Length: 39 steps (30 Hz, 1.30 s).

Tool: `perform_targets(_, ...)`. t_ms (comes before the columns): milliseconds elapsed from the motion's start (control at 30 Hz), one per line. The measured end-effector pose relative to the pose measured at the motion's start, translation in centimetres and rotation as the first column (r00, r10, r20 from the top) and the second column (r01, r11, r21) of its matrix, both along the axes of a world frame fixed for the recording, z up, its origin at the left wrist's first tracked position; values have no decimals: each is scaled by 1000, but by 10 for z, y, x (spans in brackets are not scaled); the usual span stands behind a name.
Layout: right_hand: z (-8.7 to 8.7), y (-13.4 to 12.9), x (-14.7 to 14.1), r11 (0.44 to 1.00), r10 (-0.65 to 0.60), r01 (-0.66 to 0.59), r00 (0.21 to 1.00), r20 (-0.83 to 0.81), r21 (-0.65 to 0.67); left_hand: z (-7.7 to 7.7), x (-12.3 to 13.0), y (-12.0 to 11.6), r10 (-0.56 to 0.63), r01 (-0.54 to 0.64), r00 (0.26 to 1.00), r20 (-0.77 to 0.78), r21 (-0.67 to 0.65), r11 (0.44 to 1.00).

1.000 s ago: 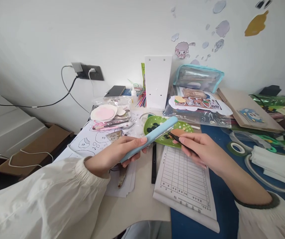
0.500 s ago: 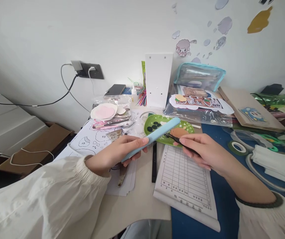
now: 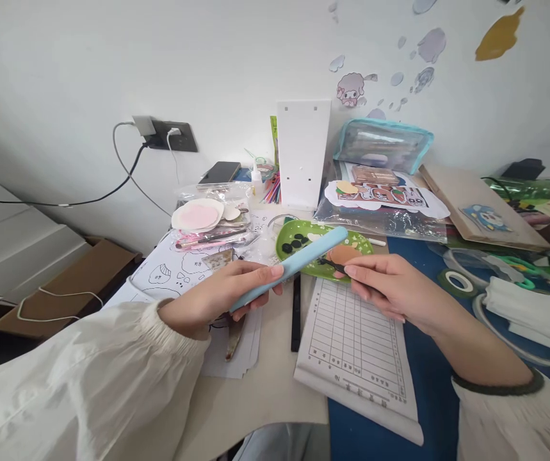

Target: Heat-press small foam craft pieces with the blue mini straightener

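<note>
My left hand (image 3: 250, 285) is closed around the lower part of a long, light blue stick with rounded ends (image 3: 310, 251). The stick slants up to the right, over a green patterned tray (image 3: 367, 244). My right hand (image 3: 380, 282) pinches slim black tweezers (image 3: 336, 265), their tips beside the stick's underside. Whether the tips hold anything is too small to tell. Dark round pieces (image 3: 295, 243) and an orange-brown rounded piece (image 3: 343, 254) lie in the tray, partly behind the stick and my right fingers.
Below the tray lies a printed form pad (image 3: 351, 346), with a black strip (image 3: 296, 314) at its left. Bagged cutouts (image 3: 198, 216) and drawn sheets (image 3: 162, 272) are on the left. A white panel (image 3: 303, 153) stands behind; green tape (image 3: 456, 282) is at right.
The tweezers have turned slightly in my right fingers, and their rear end no longer shows. My left hand keeps its grip on the blue stick. The whole view has shifted a little.
</note>
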State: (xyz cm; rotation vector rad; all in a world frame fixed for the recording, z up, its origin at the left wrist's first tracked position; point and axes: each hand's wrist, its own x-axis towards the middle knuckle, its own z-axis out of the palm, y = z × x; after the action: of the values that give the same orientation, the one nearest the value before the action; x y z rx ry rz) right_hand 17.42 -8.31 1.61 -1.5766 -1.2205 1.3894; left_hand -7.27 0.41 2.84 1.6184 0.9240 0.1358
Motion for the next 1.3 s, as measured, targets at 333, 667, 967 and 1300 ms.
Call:
perform_targets(333, 11, 3, 29, 987, 150, -141, 980, 128, -78, 3, -10, 8, -129, 129, 992, 7, -154, 980)
perform_targets(667, 11, 0, 27, 981, 165, -150, 978, 124, -122, 3, -9, 8, -125, 122, 992, -6, -162, 979)
perform_targets(967, 12, -6, 21, 986, 113, -153, 910, 398, 71, 4, -8, 7, -119, 116, 993, -7, -174, 978)
perform_targets(1300, 14, -9, 9, 939, 11, -215, 800, 600, 269, 4, -9, 8, -112, 105, 993, -30, -162, 981)
